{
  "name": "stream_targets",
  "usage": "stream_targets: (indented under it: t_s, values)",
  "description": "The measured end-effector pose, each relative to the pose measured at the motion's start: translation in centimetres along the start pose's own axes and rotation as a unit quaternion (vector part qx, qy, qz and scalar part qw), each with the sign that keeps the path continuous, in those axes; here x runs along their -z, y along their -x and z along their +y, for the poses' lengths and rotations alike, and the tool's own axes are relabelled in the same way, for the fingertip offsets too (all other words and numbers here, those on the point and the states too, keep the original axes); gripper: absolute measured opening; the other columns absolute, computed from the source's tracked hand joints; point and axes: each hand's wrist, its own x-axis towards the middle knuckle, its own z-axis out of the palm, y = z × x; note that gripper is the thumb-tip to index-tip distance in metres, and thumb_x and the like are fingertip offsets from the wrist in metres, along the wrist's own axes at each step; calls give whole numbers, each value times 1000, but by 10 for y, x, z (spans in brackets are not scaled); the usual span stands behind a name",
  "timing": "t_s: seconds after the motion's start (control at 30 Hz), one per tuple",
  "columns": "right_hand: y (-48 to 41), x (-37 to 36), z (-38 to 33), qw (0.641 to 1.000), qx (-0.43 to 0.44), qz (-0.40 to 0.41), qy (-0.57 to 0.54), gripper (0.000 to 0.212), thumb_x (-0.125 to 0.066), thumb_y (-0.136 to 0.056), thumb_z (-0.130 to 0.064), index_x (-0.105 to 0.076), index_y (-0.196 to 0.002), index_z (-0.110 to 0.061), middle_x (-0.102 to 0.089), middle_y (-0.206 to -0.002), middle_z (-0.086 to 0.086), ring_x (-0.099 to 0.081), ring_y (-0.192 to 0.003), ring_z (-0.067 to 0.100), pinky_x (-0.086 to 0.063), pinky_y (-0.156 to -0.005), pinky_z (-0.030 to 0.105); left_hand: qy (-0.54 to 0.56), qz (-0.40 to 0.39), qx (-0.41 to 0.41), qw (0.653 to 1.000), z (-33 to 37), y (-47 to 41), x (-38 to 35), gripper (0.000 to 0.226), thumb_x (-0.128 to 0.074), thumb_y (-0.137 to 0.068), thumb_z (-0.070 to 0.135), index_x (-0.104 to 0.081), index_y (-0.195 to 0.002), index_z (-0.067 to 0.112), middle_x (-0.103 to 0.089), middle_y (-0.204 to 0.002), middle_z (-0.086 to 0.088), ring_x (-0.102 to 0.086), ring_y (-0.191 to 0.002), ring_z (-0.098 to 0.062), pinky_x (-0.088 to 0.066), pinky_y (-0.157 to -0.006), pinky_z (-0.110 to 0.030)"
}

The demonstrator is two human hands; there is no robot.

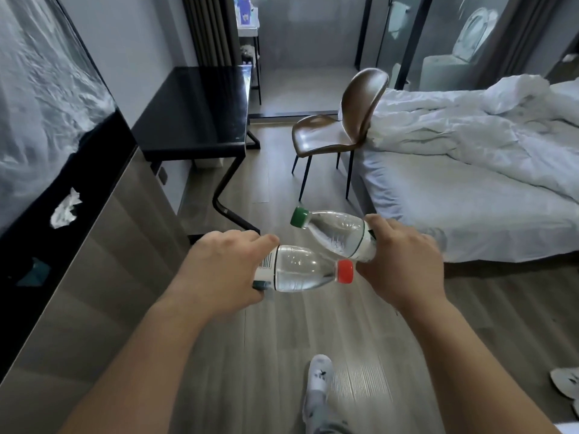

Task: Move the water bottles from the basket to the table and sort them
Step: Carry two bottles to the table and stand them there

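We carry one bottle in each hand. Our left hand (219,267) curls round the labelled body of a clear plastic water bottle with a red cap (300,272). It lies sideways, its cap pointing at our right hand (404,261). That hand grips the labelled waist of a clear plastic water bottle with a green cap (338,234), tilted so the cap points up and across towards the left hand. Its shoulder sits just above the red cap, but we cannot tell whether the two bottles touch.

Both bottles hang in the air over the wooden floor. Neither has reached the glossy black rectangular table (194,111), which stands well ahead of the left hand. A brown moulded chair (332,133) stands well ahead of the right hand.

We judge this pair lifted out but not yet set down. The basket is out of view, so we cannot say how many bottles remain. Placing and sorting are left to do, and we guess the sorting goes by cap colour.
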Motion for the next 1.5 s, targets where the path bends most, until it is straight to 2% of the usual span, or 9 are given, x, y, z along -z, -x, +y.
stream_targets:
  t_s: [0.17,0.3,0.43,0.63,0.77,1.03,1.23,1.37,1.5]
  values:
    - [-84,-41,17,1000,12,-3,5,56,-88,-62,-31,-65,-113,-25,-70,-89,-2,-65,-75,30,-30,-67,33,-5,-12,16,1000,-26,-83,-9,67,-81,-51,42,-61,-114,31,-62,-82,12,-64,-75,-18,-49,-64,-34]
    - [-160,-66,37,999,21,-23,-28,53,-81,-68,-31,-64,-118,-28,-70,-94,-4,-65,-81,29,-36,-70,36,-6,-13,32,999,-48,-156,-6,66,-81,-54,44,-60,-116,33,-63,-84,12,-64,-76,-17,-49,-65,-33]
    - [-231,-90,53,999,35,-12,-25,52,-81,-63,-27,-64,-113,-26,-68,-86,-3,-62,-73,31,-32,-66,34,-1,-1,50,999,-65,-222,-5,69,-83,-49,40,-62,-114,31,-62,-81,11,-63,-72,-18,-49,-61,-33]
    - [-313,-127,68,998,49,-14,-26,54,-78,-64,-28,-64,-116,-25,-69,-90,-3,-64,-78,31,-39,-69,36,-5,2,57,998,-95,-303,-19,69,-83,-46,39,-63,-112,31,-61,-79,12,-62,-70,-17,-41,-59,-29]
    - [-365,-161,73,998,45,-23,-23,54,-78,-64,-30,-63,-116,-26,-69,-92,-3,-64,-80,32,-46,-72,40,8,-3,56,998,-121,-359,-37,65,-77,-51,39,-60,-113,32,-61,-83,12,-62,-74,-18,-45,-61,-32]
    - [-496,-233,70,999,42,-10,8,57,-81,-59,-26,-64,-113,-26,-68,-91,-5,-65,-81,30,-42,-69,37,4,-15,52,999,-196,-492,-71,63,-78,-53,44,-60,-113,33,-64,-86,11,-64,-75,-19,-52,-65,-37]
    - [-595,-278,64,999,35,-5,3,53,-81,-66,-35,-62,-115,-29,-67,-89,-6,-64,-78,29,-45,-68,37,-8,-3,33,999,-257,-587,-76,62,-82,-57,43,-60,-114,32,-64,-86,11,-62,-74,-17,-51,-65,-36]
    - [-649,-303,59,1000,30,2,8,53,-81,-68,-40,-62,-116,-28,-67,-90,-6,-64,-77,28,-40,-67,35,8,-5,34,999,-292,-636,-83,66,-82,-58,43,-58,-118,33,-64,-87,12,-62,-75,-16,-52,-65,-37]
    - [-702,-335,52,999,35,-4,-9,51,-80,-72,-41,-62,-118,-26,-68,-91,-5,-65,-78,29,-45,-70,38,19,-7,37,999,-326,-681,-98,66,-82,-58,45,-58,-118,33,-63,-86,13,-62,-74,-16,-51,-65,-36]
